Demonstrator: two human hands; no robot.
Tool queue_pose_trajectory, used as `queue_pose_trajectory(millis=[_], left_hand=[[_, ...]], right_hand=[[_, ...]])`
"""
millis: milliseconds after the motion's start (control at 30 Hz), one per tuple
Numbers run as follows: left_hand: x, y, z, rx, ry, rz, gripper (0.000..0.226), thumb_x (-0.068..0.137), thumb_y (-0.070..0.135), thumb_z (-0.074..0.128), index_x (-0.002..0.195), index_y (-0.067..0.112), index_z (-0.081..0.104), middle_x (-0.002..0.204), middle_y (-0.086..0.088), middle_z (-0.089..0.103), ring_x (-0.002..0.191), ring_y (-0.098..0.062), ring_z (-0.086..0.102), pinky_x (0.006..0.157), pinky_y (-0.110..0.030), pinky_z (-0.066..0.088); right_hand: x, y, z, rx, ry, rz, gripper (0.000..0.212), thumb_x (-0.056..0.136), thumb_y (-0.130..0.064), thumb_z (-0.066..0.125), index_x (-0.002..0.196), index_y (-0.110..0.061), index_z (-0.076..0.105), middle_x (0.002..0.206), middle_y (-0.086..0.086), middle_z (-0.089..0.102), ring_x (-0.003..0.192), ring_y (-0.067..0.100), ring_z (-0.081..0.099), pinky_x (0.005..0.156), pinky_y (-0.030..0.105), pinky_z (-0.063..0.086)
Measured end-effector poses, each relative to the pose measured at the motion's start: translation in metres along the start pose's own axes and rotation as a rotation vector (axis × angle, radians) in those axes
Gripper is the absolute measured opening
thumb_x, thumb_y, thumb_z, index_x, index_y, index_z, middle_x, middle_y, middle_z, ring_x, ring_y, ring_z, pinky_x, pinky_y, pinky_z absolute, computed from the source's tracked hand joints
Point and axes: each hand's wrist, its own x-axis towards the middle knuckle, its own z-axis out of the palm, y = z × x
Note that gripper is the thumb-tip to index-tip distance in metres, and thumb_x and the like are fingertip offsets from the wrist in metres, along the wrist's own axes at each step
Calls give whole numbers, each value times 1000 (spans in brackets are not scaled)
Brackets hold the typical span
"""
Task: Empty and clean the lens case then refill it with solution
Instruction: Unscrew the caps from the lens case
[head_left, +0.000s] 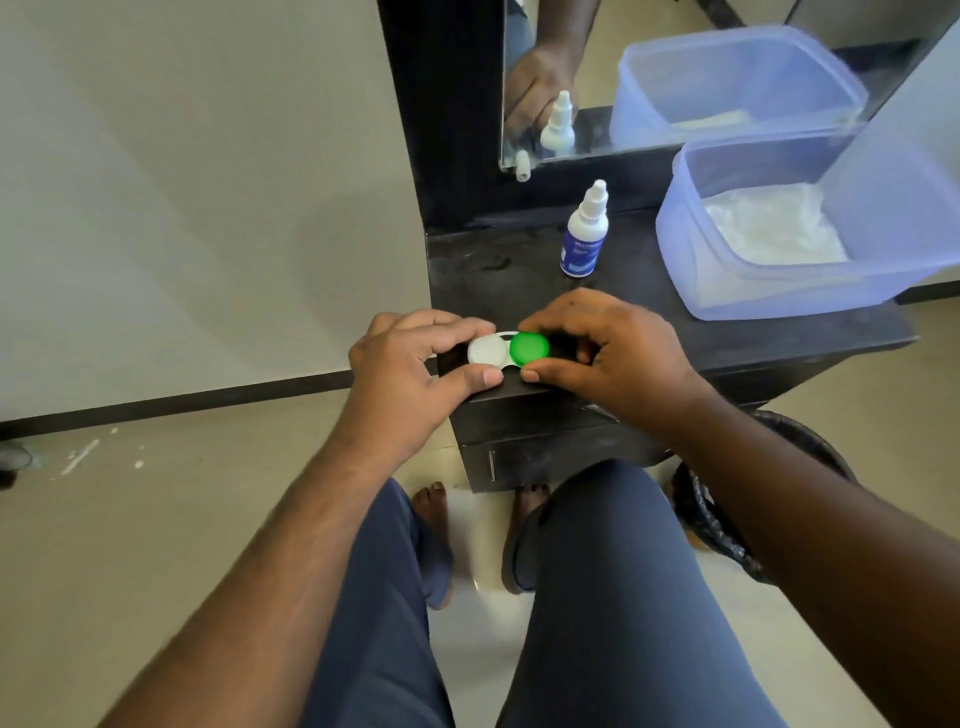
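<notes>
The lens case (508, 351) lies at the near left corner of the black cabinet top (649, 306), with a white cap on its left well and a green cap (529, 348) on its right well. My left hand (410, 364) pinches the white-capped end between thumb and fingers. The green cap is pinched by the thumb and fingers of my right hand (608, 353). A small white solution bottle (584, 234) with a blue label stands upright farther back on the top, capped.
A translucent blue tub (769, 291) holding white tissue sits at the back right of the cabinet. A mirror (587, 78) stands behind. A bin lined with a black bag (727, 519) is on the floor at the right. My legs are under the cabinet's front.
</notes>
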Motion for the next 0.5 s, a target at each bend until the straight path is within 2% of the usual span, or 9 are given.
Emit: queue_pose_trajectory(millis=[133,233,333,400,500], left_hand=[[-2,-1,7,-24,66,4,37,69,40,81,103,31,73,97,21,63,104,-12,46,89,-40,44],[-2,-1,9,-40,95,5,39,65,45,82,101,33,71,96,18,66,102,-12,50,88,-40,44],[-2,-2,6,-80,35,-2,57,63,56,76,117,42,62,99,22,65,104,-6,49,93,-34,41],[-1,-4,4,-117,-16,0,51,64,54,72,114,47,62,103,25,63,106,-1,48,97,-27,38],[-2,-5,-2,-223,-15,-4,33,66,38,76,100,38,72,98,21,67,99,4,57,86,-12,40]], right_hand=[[0,2,1,32,29,-7,38,74,-40,76,110,-30,69,103,-16,63,74,-15,48,66,23,45],[0,5,1,41,29,-13,38,74,-38,78,110,-28,70,103,-15,63,73,-14,49,66,22,43],[0,8,1,77,36,-13,39,72,-38,79,109,-31,70,100,-18,62,66,-4,50,63,23,46],[-1,10,2,100,37,-24,40,72,-37,80,110,-30,71,100,-18,62,64,0,50,62,27,49],[1,10,2,129,24,-8,40,72,-34,81,110,-27,71,100,-16,63,64,3,51,64,32,53]])
